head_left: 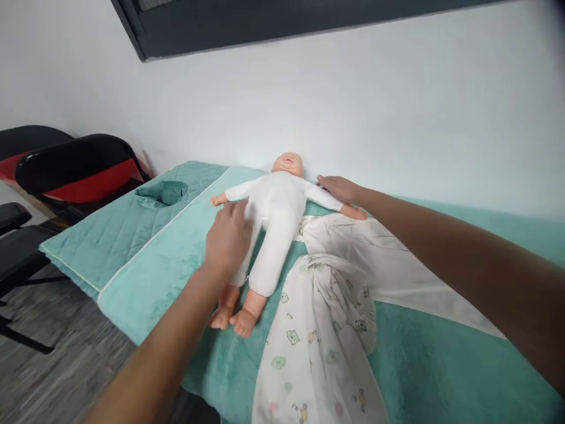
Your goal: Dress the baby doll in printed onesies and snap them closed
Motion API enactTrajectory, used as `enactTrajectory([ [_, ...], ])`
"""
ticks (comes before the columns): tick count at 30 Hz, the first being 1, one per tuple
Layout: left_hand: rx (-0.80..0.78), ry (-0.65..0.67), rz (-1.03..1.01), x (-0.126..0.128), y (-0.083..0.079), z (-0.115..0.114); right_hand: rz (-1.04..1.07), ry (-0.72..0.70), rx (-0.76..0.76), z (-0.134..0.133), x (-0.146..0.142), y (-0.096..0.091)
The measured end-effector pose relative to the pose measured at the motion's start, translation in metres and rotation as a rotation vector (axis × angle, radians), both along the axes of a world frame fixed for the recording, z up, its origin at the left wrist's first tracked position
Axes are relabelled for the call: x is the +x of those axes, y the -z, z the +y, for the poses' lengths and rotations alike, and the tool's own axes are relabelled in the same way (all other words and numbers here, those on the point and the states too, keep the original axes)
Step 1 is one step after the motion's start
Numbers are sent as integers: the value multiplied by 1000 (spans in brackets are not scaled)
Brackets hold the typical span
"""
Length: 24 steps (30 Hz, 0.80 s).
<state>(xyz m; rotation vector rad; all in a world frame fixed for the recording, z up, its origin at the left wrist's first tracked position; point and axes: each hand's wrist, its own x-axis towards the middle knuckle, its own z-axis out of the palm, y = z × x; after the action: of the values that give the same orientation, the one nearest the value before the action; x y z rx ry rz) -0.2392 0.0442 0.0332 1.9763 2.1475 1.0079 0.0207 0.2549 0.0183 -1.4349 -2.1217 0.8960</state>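
A baby doll in a white bodysuit lies on its back on a teal padded table, head toward the wall, arms spread. My left hand rests on the doll's side at the hip, fingers curled against the white suit. My right hand lies flat with fingers stretched out on the doll's outstretched arm, near the shoulder. A white cloth with small printed figures lies crumpled beside the doll's legs, spreading to the right.
The wall runs close behind the doll's head. A round face hole is sunk in the table's left end. Black and red folding chairs stand at the left, over a grey wood floor.
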Motion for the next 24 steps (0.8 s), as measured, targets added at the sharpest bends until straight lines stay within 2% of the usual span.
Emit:
enactTrajectory([
  [1,58,110,157,8,-2,-16,-218,32,20,-5,22,3],
  [3,75,435,380,28,-5,-49,-376,94,29,-21,68,8],
  [4,51,547,455,37,-5,-65,-424,117,34,-32,89,9],
  [6,3,667,543,55,-2,-87,-492,161,28,-57,125,9],
  [8,-27,662,558,68,5,-97,-553,140,8,-85,145,6],
  [10,-30,621,525,80,13,-97,-599,46,10,-117,149,0],
  [14,49,571,408,113,21,-95,-522,-152,165,-198,119,-21],
  [17,125,535,364,141,16,-103,-459,-374,305,-268,92,-41],
  [19,124,555,374,155,9,-111,-485,-491,346,-306,85,-53],
  [21,64,570,358,162,0,-118,-528,-455,339,-330,88,-63],
  [24,-16,462,140,167,-13,-128,-582,-191,185,-343,107,-71],
])
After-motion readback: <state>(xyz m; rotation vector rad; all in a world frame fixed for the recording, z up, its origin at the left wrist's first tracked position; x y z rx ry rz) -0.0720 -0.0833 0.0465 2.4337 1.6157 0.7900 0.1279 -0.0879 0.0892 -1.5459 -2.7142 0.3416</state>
